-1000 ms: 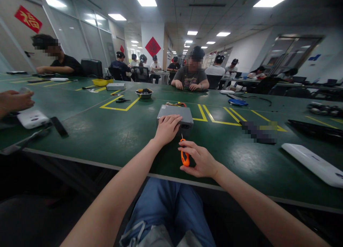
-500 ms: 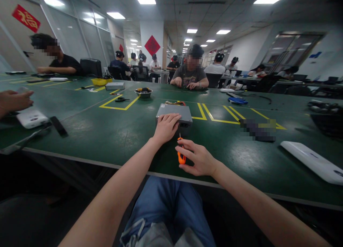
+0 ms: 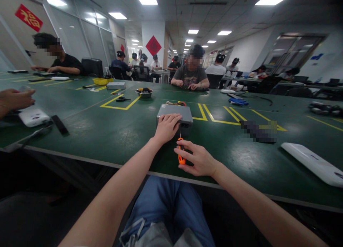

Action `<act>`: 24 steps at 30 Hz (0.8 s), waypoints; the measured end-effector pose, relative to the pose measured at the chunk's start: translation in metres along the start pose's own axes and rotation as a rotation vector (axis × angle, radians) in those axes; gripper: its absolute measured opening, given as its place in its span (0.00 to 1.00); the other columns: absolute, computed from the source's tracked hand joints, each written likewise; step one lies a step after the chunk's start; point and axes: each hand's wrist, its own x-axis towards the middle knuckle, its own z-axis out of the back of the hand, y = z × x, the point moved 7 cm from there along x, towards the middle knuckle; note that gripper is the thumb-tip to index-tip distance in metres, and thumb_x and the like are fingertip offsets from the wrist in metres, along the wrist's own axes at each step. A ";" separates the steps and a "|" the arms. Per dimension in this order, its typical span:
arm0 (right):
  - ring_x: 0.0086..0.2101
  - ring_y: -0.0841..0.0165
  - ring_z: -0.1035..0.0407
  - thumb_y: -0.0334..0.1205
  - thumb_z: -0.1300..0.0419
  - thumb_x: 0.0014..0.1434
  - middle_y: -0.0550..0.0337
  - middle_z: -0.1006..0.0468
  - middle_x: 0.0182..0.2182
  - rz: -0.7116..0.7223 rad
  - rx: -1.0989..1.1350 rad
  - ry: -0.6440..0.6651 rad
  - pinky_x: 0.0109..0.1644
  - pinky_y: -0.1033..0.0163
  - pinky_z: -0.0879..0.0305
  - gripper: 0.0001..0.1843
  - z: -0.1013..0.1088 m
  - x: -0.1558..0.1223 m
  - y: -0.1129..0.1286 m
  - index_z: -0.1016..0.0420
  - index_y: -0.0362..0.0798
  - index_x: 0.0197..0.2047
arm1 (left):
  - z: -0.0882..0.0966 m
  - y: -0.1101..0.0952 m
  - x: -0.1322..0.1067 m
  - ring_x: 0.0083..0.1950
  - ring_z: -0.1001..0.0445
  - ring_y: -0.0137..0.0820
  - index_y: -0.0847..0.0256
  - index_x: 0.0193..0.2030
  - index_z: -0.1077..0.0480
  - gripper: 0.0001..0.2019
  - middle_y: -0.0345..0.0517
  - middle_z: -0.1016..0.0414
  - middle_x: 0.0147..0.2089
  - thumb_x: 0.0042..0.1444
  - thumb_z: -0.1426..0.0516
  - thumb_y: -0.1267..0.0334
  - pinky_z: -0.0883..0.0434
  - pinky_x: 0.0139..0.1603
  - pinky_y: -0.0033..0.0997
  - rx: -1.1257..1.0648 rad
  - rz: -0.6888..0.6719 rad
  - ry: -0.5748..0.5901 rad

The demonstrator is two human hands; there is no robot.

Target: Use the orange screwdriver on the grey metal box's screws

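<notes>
Grey metal case sat square on the green counter, directly in front of the person, with wires coming off its far edge and a dark opening on the near face. Left hand lay palm-down on top, fingers spread flat, not wrapped around anything. Read as bracing: hand weight pinning the case against sliding. Right hand was nearer the counter edge, fingers curled around the orange handle of a screwdriver, thin shaft pointing up toward the case's near face. Tip was close to the case; contact hard to tell. Fingertip grip looked suited to fine control. Steel bowl of small items sat farther off, beside a yellow tape outline, away from the hands. Co-worker's hand was at far left, near a white device and black phone.
</notes>
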 end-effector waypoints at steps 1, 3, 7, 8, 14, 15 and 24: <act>0.41 0.61 0.28 0.47 0.47 0.59 0.40 0.32 0.48 0.003 -0.010 -0.023 0.39 0.58 0.29 0.20 0.001 0.000 0.000 0.39 0.44 0.51 | 0.000 0.000 0.000 0.57 0.37 0.32 0.53 0.55 0.37 0.15 0.40 0.32 0.57 0.62 0.53 0.64 0.45 0.56 0.38 0.001 -0.001 0.000; 0.41 0.60 0.28 0.47 0.45 0.58 0.40 0.31 0.47 -0.009 0.008 -0.086 0.38 0.59 0.28 0.20 0.003 -0.002 -0.001 0.40 0.44 0.49 | -0.001 0.000 0.000 0.57 0.37 0.32 0.53 0.55 0.37 0.15 0.40 0.33 0.58 0.62 0.53 0.64 0.45 0.57 0.38 0.005 0.002 0.006; 0.44 0.59 0.29 0.50 0.43 0.56 0.40 0.30 0.47 -0.048 0.090 -0.111 0.41 0.58 0.28 0.24 0.004 -0.003 -0.005 0.42 0.43 0.49 | -0.002 0.001 0.000 0.57 0.37 0.33 0.53 0.55 0.37 0.16 0.41 0.33 0.58 0.62 0.53 0.63 0.45 0.57 0.38 0.010 0.011 0.015; 0.45 0.59 0.30 0.51 0.43 0.56 0.40 0.31 0.47 -0.048 0.097 -0.091 0.42 0.58 0.28 0.25 0.004 -0.002 -0.005 0.42 0.43 0.50 | -0.002 0.001 0.000 0.57 0.37 0.33 0.53 0.55 0.37 0.16 0.41 0.33 0.58 0.62 0.53 0.63 0.45 0.57 0.38 0.010 0.010 0.015; 0.42 0.61 0.29 0.47 0.46 0.58 0.41 0.33 0.49 0.007 -0.006 -0.041 0.40 0.58 0.28 0.21 0.003 0.001 0.001 0.40 0.45 0.51 | 0.000 0.000 0.000 0.57 0.37 0.33 0.53 0.55 0.37 0.16 0.41 0.32 0.57 0.62 0.53 0.64 0.45 0.56 0.38 0.006 0.002 0.003; 0.41 0.61 0.29 0.48 0.45 0.58 0.41 0.32 0.48 0.000 -0.005 -0.073 0.39 0.59 0.28 0.21 0.003 0.000 -0.001 0.39 0.45 0.50 | 0.000 0.000 0.000 0.57 0.37 0.33 0.53 0.55 0.37 0.16 0.41 0.32 0.57 0.62 0.53 0.64 0.45 0.56 0.38 0.006 0.002 0.002; 0.44 0.60 0.30 0.50 0.44 0.56 0.41 0.33 0.49 -0.070 0.067 -0.079 0.41 0.58 0.28 0.24 0.002 -0.004 -0.008 0.42 0.45 0.51 | 0.000 0.001 0.001 0.57 0.36 0.32 0.53 0.55 0.37 0.16 0.40 0.32 0.57 0.62 0.53 0.63 0.45 0.56 0.38 -0.002 -0.001 -0.001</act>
